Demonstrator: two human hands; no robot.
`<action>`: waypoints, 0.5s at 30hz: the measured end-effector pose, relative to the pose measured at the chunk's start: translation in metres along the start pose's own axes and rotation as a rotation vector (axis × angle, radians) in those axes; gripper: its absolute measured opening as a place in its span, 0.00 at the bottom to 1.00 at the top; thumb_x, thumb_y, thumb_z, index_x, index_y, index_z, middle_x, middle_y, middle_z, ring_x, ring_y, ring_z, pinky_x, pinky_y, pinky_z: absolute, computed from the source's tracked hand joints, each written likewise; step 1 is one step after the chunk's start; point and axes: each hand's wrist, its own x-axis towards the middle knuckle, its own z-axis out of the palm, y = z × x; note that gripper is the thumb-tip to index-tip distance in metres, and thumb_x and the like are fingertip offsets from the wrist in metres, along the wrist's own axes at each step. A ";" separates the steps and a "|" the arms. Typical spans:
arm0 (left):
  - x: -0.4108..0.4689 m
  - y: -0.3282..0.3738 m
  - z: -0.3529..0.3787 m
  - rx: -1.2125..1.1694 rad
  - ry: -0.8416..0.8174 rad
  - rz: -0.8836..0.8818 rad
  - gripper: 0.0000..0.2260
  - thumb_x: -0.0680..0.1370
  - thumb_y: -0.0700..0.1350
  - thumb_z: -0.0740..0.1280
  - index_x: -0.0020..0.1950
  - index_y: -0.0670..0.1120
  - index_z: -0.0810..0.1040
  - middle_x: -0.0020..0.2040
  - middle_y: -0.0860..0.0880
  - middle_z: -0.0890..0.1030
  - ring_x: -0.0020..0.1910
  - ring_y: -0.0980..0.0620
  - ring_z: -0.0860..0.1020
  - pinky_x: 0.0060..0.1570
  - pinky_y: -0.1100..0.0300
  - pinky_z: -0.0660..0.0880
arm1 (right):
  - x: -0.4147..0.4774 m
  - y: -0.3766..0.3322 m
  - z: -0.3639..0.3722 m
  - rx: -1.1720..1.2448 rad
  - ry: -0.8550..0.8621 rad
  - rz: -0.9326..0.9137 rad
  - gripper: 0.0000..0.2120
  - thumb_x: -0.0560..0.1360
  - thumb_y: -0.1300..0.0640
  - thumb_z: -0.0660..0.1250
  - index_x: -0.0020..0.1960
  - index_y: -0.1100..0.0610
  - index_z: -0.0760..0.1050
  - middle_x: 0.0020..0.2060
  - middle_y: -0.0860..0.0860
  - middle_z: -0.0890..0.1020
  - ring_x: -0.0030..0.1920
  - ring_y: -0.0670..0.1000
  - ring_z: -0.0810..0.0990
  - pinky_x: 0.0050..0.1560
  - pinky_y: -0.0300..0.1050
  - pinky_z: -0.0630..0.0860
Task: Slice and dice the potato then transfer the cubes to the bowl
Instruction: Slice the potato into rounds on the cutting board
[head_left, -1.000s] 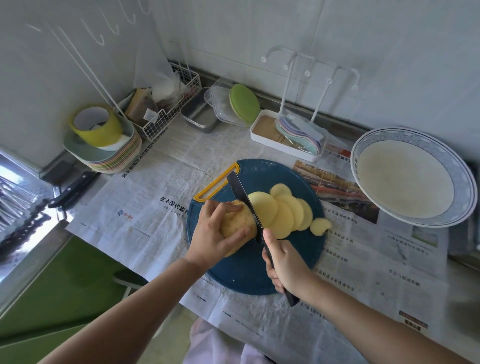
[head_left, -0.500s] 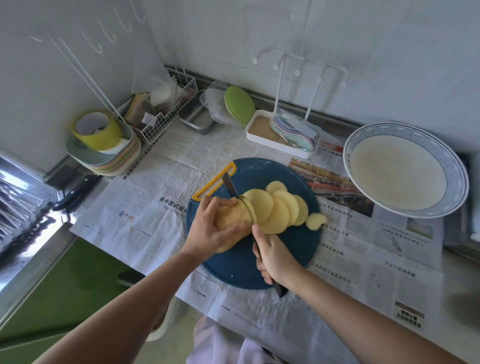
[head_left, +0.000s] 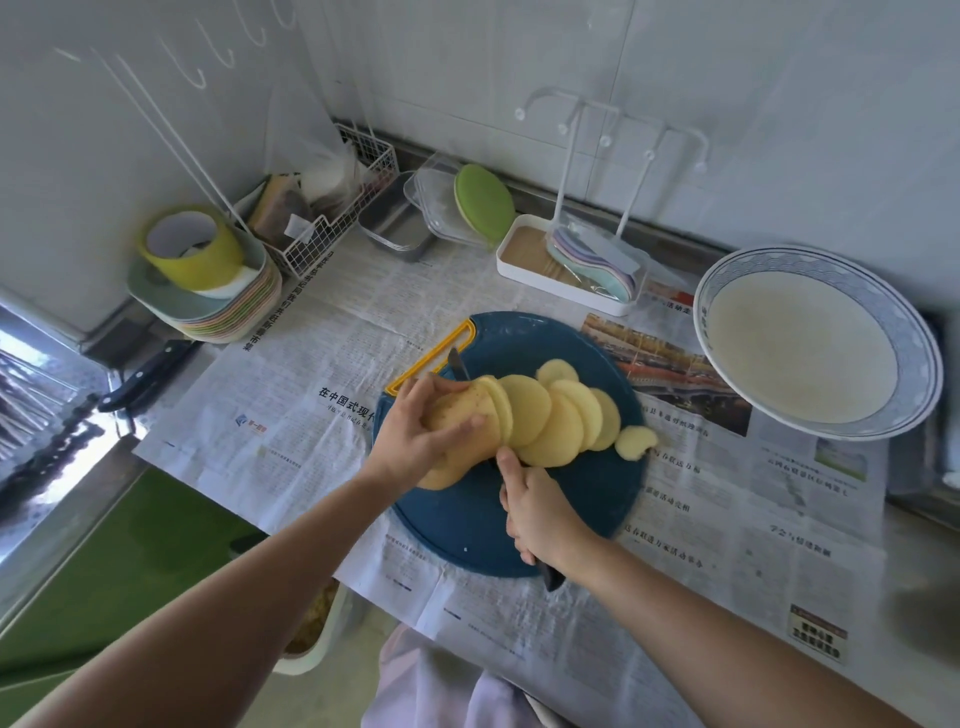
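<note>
So the potato (head_left: 449, 415) is parked on the round blue cutting board (head_left: 467, 519) and is pinned there from the 9 o'clock side by the left hand (head_left: 410, 441), fingers curled over the uncut end and thumb pressed on the near side. The knife (head_left: 458, 368) is sunk in at the cut face, so most of the blade is hidden. Only the tip is seen poking out at 12 o'clock of the potato, next to the board's yellow handle (head_left: 471, 335), and the butt of the black grip shows at 5 o'clock. That grip is wrapped tight by the right hand (head_left: 540, 514), with one finger laid forward toward the blade. A fan of round slices (head_left: 561, 421) is leaned against the cut face and spread out toward 3 o'clock, overlapping one another, with a small end piece (head_left: 636, 441) at the far tip. The blue-rimmed bowl (head_left: 919, 374) is set at 2 o'clock of the board, well apart, on the newspaper (head_left: 311, 415) that everything is laid on. A stack of plates (head_left: 223, 317) is seen off at 10 o'clock.
</note>
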 end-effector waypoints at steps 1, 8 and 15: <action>0.003 0.001 -0.002 -0.048 -0.005 -0.019 0.22 0.61 0.65 0.69 0.51 0.59 0.77 0.58 0.53 0.75 0.54 0.66 0.73 0.47 0.75 0.68 | 0.001 0.000 0.002 -0.017 0.004 0.014 0.25 0.80 0.37 0.50 0.35 0.55 0.58 0.20 0.46 0.57 0.16 0.44 0.56 0.19 0.34 0.56; 0.006 0.002 -0.004 -0.095 -0.004 -0.031 0.21 0.61 0.65 0.70 0.51 0.58 0.77 0.58 0.51 0.76 0.55 0.62 0.75 0.50 0.66 0.70 | 0.005 -0.001 0.000 -0.017 -0.011 0.022 0.26 0.79 0.35 0.48 0.35 0.56 0.60 0.18 0.45 0.57 0.18 0.47 0.56 0.22 0.38 0.57; -0.029 -0.006 0.009 0.026 0.059 0.090 0.25 0.63 0.63 0.72 0.58 0.62 0.73 0.56 0.65 0.67 0.58 0.68 0.68 0.51 0.75 0.67 | 0.003 -0.002 -0.004 -0.010 0.032 -0.009 0.26 0.80 0.36 0.47 0.36 0.56 0.61 0.18 0.46 0.59 0.19 0.48 0.57 0.21 0.39 0.58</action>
